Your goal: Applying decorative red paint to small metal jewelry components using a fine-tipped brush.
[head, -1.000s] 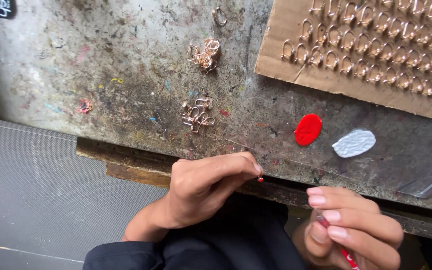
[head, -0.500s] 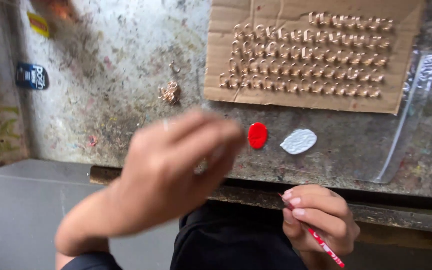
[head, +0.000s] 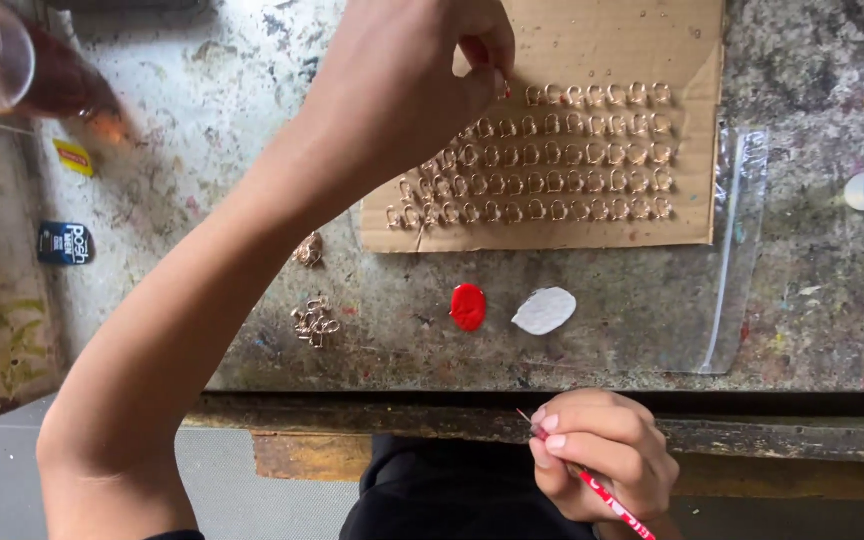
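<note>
Dirty worktable (head: 202, 90), cardboard (head: 692, 40) with rows of small gold rings (head: 552, 155). Our left hand (head: 412, 70) pinches one ring at top row's left end. Our right hand (head: 602, 460) sits near table edge, gripping thin red stick (head: 602, 495). Left is nearer.

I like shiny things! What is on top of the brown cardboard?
Rows of small golden rings lie on the cardboard. The left hand reaches over its upper left part, hiding whatever lies beneath it.
</note>
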